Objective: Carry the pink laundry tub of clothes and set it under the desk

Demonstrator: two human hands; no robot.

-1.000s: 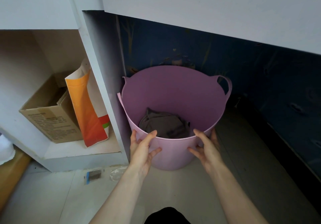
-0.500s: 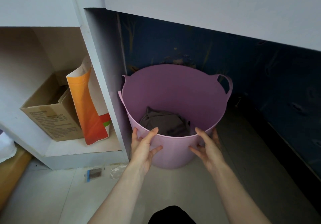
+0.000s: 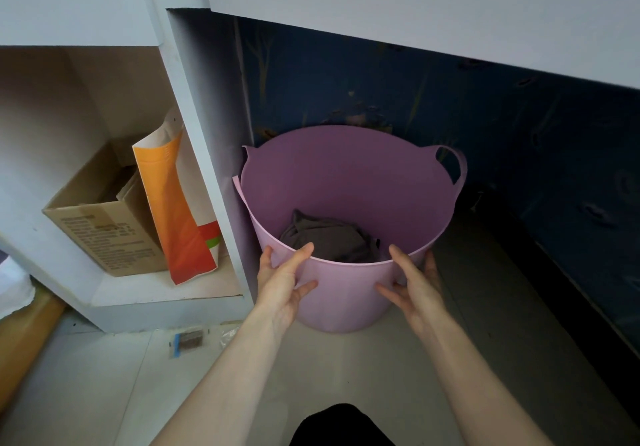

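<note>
The pink laundry tub (image 3: pixel 349 175) stands on the floor under the white desk (image 3: pixel 415 2), close beside the desk's side panel (image 3: pixel 207 155). Dark grey clothes (image 3: pixel 329 238) lie at its bottom. One loop handle (image 3: pixel 453 165) sticks out at the far right. My left hand (image 3: pixel 284 279) is on the near rim, thumb on the rim's top edge and fingers spread on the outer wall. My right hand (image 3: pixel 412 283) holds the near rim the same way a little to the right.
Left of the side panel is an open shelf (image 3: pixel 156 290) with a cardboard box (image 3: pixel 104 227) and an orange and white paper bag (image 3: pixel 180 210). A dark blue wall (image 3: pixel 519 141) backs the space under the desk. A small packet (image 3: pixel 188 340) lies on the pale floor.
The tub has slid slightly farther in under the desk, with both hands staying on its near rim. My view has moved a little closer.
</note>
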